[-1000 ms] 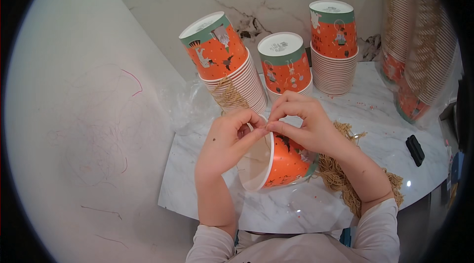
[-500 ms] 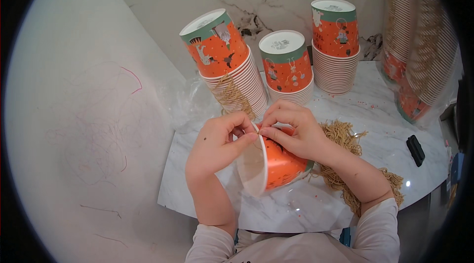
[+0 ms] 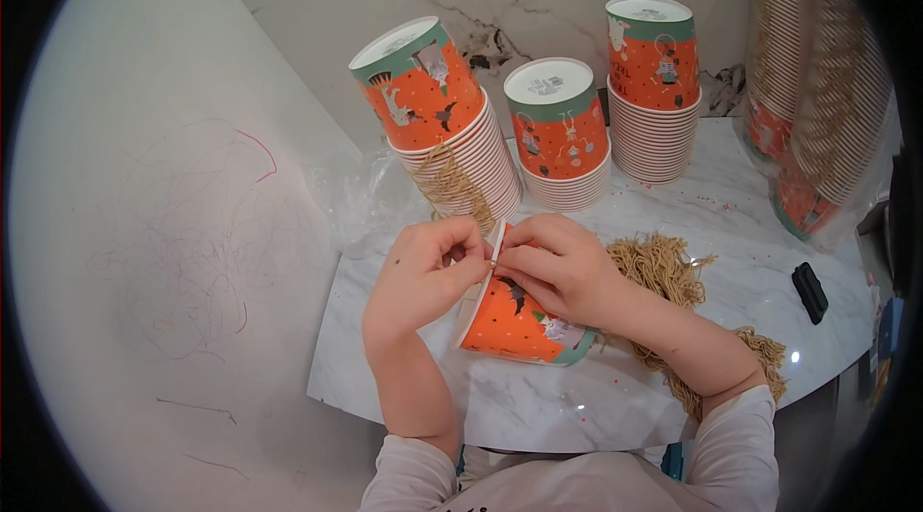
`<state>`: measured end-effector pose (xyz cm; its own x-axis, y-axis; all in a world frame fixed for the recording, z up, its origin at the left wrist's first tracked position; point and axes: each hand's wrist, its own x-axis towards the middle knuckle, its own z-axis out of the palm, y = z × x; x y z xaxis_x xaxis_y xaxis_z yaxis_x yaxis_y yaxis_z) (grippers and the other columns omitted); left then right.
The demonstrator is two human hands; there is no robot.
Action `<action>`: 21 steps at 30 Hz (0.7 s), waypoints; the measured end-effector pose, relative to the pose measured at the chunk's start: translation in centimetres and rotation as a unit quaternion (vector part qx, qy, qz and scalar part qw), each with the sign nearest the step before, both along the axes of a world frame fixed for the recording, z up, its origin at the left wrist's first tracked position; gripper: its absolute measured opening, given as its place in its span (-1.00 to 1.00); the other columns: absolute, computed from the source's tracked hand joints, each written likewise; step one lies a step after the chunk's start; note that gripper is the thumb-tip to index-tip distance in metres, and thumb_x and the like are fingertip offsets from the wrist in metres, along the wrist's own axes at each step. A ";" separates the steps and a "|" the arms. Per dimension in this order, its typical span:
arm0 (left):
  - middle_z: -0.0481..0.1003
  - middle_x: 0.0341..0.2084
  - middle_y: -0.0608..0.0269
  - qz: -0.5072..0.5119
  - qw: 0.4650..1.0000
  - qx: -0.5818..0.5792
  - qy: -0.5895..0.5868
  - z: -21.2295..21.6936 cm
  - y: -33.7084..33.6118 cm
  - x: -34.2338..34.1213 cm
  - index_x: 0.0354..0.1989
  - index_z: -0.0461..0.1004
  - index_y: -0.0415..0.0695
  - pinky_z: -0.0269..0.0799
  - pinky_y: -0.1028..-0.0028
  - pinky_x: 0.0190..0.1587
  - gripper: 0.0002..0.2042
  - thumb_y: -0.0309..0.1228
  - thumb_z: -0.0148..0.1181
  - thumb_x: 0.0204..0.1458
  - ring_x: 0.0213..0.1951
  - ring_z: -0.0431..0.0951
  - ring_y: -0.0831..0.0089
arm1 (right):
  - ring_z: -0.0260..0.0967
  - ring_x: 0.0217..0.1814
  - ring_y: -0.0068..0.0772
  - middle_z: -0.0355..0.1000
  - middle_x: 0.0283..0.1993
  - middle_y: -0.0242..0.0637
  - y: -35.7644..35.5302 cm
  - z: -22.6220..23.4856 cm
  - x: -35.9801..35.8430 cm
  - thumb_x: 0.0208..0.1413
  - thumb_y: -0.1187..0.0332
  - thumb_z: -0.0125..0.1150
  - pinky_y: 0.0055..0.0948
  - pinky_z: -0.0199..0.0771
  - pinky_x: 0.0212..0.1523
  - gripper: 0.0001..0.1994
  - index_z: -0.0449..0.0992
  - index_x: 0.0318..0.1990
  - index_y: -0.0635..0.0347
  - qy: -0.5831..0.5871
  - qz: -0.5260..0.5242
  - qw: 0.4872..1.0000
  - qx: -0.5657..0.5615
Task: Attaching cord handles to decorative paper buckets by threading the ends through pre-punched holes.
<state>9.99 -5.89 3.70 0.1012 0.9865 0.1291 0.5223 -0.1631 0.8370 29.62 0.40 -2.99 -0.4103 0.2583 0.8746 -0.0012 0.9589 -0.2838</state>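
Observation:
An orange paper bucket (image 3: 514, 320) with a green base band and cartoon figures lies tipped on its side, its white rim toward the left. At the upper part of that rim, my left hand (image 3: 428, 272) pinches from the mouth side, thumb against index finger. My right hand (image 3: 567, 267) is closed against the outer wall just beside the rim. Between the meeting fingertips shows a tiny tan bit of cord (image 3: 493, 265); most of it is hidden. Behind my right forearm lies a bundle of tan cords (image 3: 663, 262).
Upside-down bucket stacks stand at the back: one leaning left (image 3: 423, 94) with cords draped on it, one in the middle (image 3: 561, 127), one right (image 3: 654, 60). Plastic-wrapped stacks (image 3: 817, 99) rise at far right. A black clip-like object (image 3: 810, 293) lies on the marble-patterned table (image 3: 385, 377).
The bucket has turned so its mouth faces away more and its printed side shows more. My right hand has shifted slightly down along the rim, while my left stays nearly in place.

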 end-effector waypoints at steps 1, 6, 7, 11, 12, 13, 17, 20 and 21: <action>0.44 -0.62 0.37 0.000 1.000 0.000 0.001 0.0 0.0 0.0 -0.48 0.40 -0.25 0.22 0.54 -0.49 -0.87 -0.48 0.22 -0.06 -0.54 0.30 0.68 | 0.44 -0.19 -0.15 0.42 -0.22 -0.27 0.0 -0.1 0.0 0.01 0.45 0.38 -0.24 0.46 -0.18 -0.85 0.51 -0.28 0.18 0.001 0.000 1.000 0.000; 0.46 -0.60 0.28 0.022 0.999 0.025 0.042 0.3 0.1 0.4 -0.45 0.43 -0.27 0.27 0.52 -0.46 -0.80 -0.40 0.22 0.12 -0.54 0.35 0.62 | 0.45 -0.17 -0.15 0.42 -0.21 -0.27 0.2 -0.2 -0.1 0.04 0.42 0.38 -0.24 0.46 -0.16 -0.83 0.49 -0.26 0.21 0.000 -0.012 1.000 0.005; 0.46 -0.60 0.28 0.022 0.999 0.025 0.042 0.3 0.1 0.5 -0.45 0.43 -0.27 0.27 0.52 -0.46 -0.80 -0.40 0.22 0.12 -0.54 0.35 0.62 | 0.45 -0.17 -0.15 0.42 -0.21 -0.27 0.1 -0.1 -0.1 0.04 0.42 0.38 -0.24 0.46 -0.16 -0.83 0.49 -0.26 0.21 0.000 -0.012 1.000 0.006; 0.53 -0.53 0.27 0.030 0.999 0.035 -0.007 0.6 0.1 1.3 -0.26 0.46 -0.23 0.37 0.53 -0.37 -0.79 -0.31 0.20 0.25 -0.47 0.44 0.57 | 0.46 -0.16 -0.09 0.43 -0.19 -0.24 -0.3 0.3 0.1 0.08 0.39 0.36 -0.22 0.47 -0.15 -0.81 0.48 -0.23 0.23 -0.013 0.023 0.995 -0.093; 0.55 -0.50 0.27 0.045 0.998 0.014 -0.049 0.8 0.1 1.4 -0.19 0.46 -0.22 0.40 0.53 -0.33 -0.78 -0.29 0.19 0.27 -0.44 0.48 0.57 | 0.46 -0.16 -0.07 0.43 -0.19 -0.22 -0.4 0.3 0.2 0.09 0.39 0.36 -0.22 0.48 -0.16 -0.81 0.48 -0.22 0.23 -0.012 0.024 0.993 -0.112; 0.55 -0.50 0.27 0.045 0.998 0.015 -0.049 0.8 0.0 1.4 -0.19 0.46 -0.22 0.40 0.53 -0.33 -0.78 -0.29 0.19 0.27 -0.44 0.48 0.57 | 0.46 -0.16 -0.07 0.43 -0.19 -0.22 -0.4 0.2 0.2 0.09 0.39 0.36 -0.22 0.48 -0.16 -0.81 0.48 -0.22 0.23 -0.012 0.025 0.993 -0.111; 0.57 -0.45 0.29 0.018 1.000 0.018 -0.014 0.6 0.1 0.9 -0.12 0.45 -0.20 0.44 0.49 -0.29 -0.74 -0.30 0.31 0.17 -0.39 0.52 0.56 | 0.45 -0.22 -0.05 0.42 -0.19 -0.15 -0.3 0.2 0.2 0.12 0.49 0.29 -0.27 0.49 -0.21 -0.86 0.47 -0.19 0.24 -0.001 0.045 0.986 -0.163; 0.56 -0.45 0.30 -0.022 0.998 0.036 0.047 1.0 0.0 1.2 -0.10 0.44 -0.19 0.45 0.48 -0.27 -0.65 -0.29 0.42 0.06 -0.37 0.54 0.55 | 0.45 -0.19 -0.19 0.43 -0.18 -0.17 -0.2 0.4 0.6 0.16 0.57 0.21 -0.36 0.48 -0.20 -0.89 0.48 -0.17 0.26 -0.004 0.058 0.978 -0.199; 0.56 -0.46 0.31 -0.039 0.995 0.038 0.087 1.1 -0.1 1.4 -0.08 0.44 -0.18 0.45 0.48 -0.26 -0.59 -0.28 0.47 0.00 -0.36 0.54 0.54 | 0.46 -0.14 -0.33 0.44 -0.16 -0.21 -0.2 0.5 0.7 0.18 0.61 0.18 -0.43 0.49 -0.17 -0.90 0.49 -0.16 0.28 -0.016 0.062 0.972 -0.224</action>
